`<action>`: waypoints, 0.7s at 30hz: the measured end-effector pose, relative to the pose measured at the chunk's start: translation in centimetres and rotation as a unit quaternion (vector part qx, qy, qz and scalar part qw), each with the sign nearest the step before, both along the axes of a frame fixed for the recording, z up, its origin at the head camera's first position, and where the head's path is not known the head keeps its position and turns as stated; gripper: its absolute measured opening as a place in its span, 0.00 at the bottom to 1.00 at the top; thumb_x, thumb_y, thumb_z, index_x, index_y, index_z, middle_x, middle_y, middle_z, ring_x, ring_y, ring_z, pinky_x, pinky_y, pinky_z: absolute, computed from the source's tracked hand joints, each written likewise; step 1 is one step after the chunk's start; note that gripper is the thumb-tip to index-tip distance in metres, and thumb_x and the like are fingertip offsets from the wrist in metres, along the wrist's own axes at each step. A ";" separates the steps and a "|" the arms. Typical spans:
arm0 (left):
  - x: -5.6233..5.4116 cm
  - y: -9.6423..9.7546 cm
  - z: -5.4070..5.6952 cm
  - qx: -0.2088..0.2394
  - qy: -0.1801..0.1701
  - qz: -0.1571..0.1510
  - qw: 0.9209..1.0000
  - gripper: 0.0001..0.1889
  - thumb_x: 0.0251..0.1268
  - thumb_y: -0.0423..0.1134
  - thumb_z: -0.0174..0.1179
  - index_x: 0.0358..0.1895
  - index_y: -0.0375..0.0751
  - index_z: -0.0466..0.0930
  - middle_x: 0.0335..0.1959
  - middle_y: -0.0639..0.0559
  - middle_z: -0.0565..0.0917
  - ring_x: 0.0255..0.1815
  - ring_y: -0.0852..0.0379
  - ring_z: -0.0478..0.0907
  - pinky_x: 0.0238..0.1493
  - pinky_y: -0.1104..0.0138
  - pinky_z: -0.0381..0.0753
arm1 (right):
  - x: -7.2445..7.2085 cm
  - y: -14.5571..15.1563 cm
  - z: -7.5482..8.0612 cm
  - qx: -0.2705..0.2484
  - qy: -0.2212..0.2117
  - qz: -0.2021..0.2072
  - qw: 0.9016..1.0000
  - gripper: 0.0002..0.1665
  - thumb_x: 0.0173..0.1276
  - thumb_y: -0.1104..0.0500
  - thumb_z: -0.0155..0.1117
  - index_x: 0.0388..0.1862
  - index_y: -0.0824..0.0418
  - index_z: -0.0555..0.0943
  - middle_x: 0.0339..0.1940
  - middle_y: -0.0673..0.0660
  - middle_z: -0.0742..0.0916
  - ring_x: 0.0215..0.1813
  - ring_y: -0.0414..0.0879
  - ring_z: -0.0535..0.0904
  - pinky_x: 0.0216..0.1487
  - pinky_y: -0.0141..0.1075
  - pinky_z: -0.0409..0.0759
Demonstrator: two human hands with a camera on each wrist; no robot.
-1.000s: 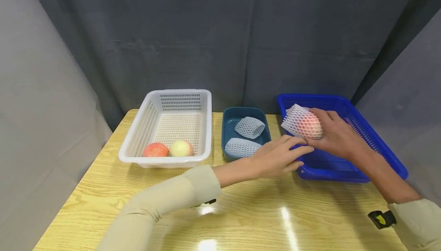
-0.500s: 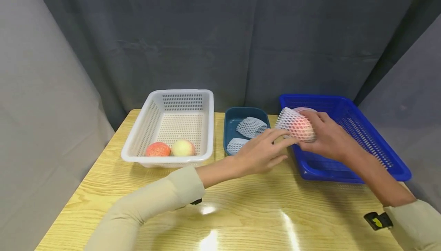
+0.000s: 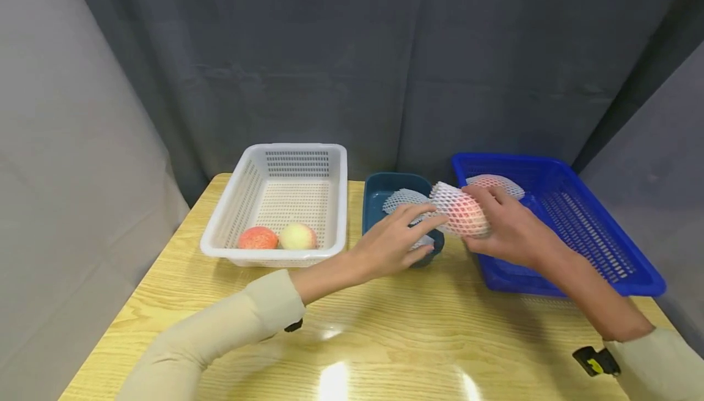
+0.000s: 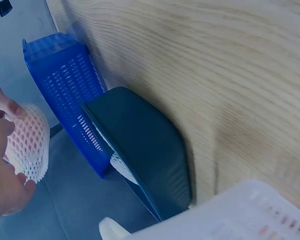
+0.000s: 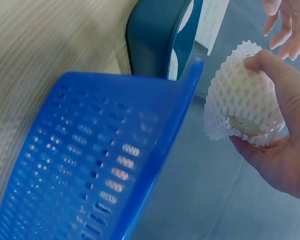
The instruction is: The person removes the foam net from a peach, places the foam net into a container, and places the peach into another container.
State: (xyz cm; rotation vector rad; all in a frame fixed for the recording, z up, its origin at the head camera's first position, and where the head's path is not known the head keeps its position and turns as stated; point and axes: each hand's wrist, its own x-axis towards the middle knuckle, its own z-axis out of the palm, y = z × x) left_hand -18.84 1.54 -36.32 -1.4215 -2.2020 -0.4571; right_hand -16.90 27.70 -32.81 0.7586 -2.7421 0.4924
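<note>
My right hand (image 3: 508, 228) grips a peach (image 3: 467, 214) sleeved in white foam netting (image 3: 443, 195), the fruit seated between thumb and fingers, the netting's loose end projecting past the fingertips toward my left hand (image 3: 387, 239). The left hand holds nothing, its fingers loosely extended beside that end. In head view, the peach appears between the teal bin (image 3: 396, 176) and the blue perforated basket (image 3: 583, 230).

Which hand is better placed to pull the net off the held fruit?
Likely the left hand: it looks free, close to the loose end of the net, while the right hand grips the fruit.
</note>
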 end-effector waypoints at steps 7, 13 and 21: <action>0.2 -1.4 -0.3 0.013 -0.011 0.017 1.000 0.31 0.65 0.43 0.68 0.70 0.44 0.71 0.68 0.43 0.70 0.64 0.47 0.70 0.69 0.64 0.65 | 0.6 -1.3 -0.5 0.011 0.008 0.025 1.000 0.48 0.52 0.57 0.80 0.70 0.60 0.67 0.51 0.66 0.75 0.39 0.53 0.77 0.29 0.41 0.79; 0.5 -2.6 -0.8 0.021 -0.016 0.019 0.999 0.31 0.65 0.43 0.68 0.70 0.44 0.70 0.68 0.43 0.69 0.66 0.46 0.69 0.71 0.61 0.63 | 1.1 -2.4 -1.0 0.014 0.024 0.053 0.998 0.50 0.49 0.57 0.82 0.69 0.62 0.68 0.50 0.63 0.77 0.42 0.52 0.77 0.33 0.42 0.81; 1.0 -3.5 -1.5 0.038 -0.036 0.014 0.999 0.30 0.64 0.42 0.70 0.68 0.44 0.72 0.68 0.44 0.70 0.62 0.47 0.70 0.59 0.63 0.75 | 1.6 -3.4 -1.9 0.017 0.003 0.062 0.998 0.51 0.49 0.55 0.82 0.70 0.60 0.67 0.53 0.65 0.77 0.45 0.54 0.78 0.38 0.44 0.82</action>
